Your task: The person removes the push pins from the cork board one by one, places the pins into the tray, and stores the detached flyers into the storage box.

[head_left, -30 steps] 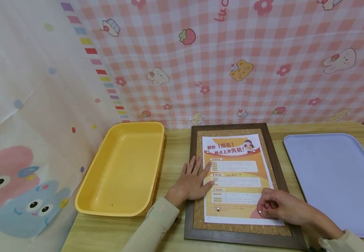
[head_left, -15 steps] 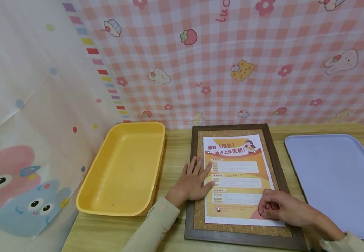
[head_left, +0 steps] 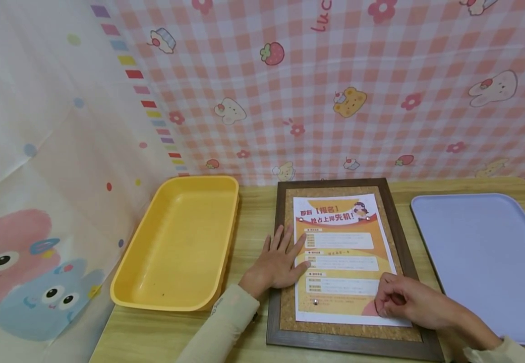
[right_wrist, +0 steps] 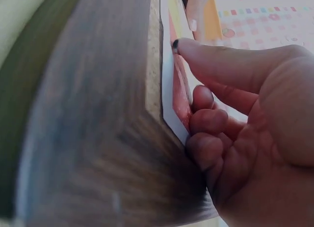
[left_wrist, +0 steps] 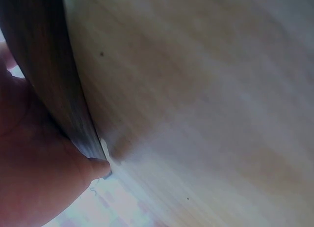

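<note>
A printed orange-and-white poster lies on a cork board with a dark wooden frame. Silver thumbtacks sit near its top left, top right and bottom left. My left hand rests with spread fingers across the frame's left side and the poster's edge. At the poster's lower right corner, my right hand pinches a small thumbtack against the sheet. The tack shows dark at the thumb tip in the right wrist view; the fingers hide it in the head view. The other fingers are curled by the paper.
To the left of the board stands a deep yellow tray. A flat lavender tray lies to the right. Both are on a wood-grain table, with a pink checked cloth hanging behind.
My right fingers have shifted very slightly at the poster's lower right corner, and the tack visible there earlier is now covered by them. My left hand stays in place.
</note>
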The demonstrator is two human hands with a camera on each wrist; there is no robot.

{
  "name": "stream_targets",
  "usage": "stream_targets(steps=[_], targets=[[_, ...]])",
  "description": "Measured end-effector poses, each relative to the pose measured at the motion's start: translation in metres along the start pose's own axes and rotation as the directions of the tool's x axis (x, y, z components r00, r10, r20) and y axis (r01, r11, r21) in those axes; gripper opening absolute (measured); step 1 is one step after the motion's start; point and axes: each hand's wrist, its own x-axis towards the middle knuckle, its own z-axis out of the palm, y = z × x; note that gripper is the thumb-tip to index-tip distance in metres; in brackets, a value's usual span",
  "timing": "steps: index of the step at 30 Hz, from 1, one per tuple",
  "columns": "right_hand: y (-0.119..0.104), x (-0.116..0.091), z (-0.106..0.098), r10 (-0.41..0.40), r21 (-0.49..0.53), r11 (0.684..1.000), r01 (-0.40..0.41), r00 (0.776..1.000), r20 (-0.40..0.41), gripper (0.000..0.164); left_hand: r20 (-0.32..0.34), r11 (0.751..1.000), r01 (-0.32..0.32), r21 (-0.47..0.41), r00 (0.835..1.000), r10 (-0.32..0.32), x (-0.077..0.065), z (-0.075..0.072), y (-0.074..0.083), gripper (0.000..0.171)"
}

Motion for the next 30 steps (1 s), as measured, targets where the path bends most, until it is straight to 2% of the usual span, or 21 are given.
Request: stream_targets(steps=[8, 17, 25, 30], targets=[[0.0009, 0.0001, -0.0005, 0.100, 0.112, 0.989, -0.101, 0.995, 0.017, 0.011, 0.009, 1.000, -0.003, -0.010, 1.000, 0.003, 0.0006, 0.0011, -0.0016, 0.068], [-0.0006, -0.0009, -0.0008, 0.135, 0.199, 0.970, -0.139, 0.990, 0.032, 0.009, 0.010, 1.000, -0.006, -0.025, 1.000, 0.006, -0.0010, 0.0000, 0.0000, 0.068], [-0.0052, -0.0007, -0.0053, 0.190, 0.201, 0.961, -0.190, 0.982, 0.018, 0.004, 0.008, 1.000, -0.003, -0.020, 1.000, 0.003, 0.0008, 0.0012, -0.0007, 0.068], [-0.0065, 0.0006, -0.0068, 0.173, 0.232, 0.957, -0.173, 0.985, 0.021, 0.005, 0.019, 1.000, 0.001, -0.031, 1.000, 0.000, 0.0025, 0.0026, -0.0015, 0.068]])
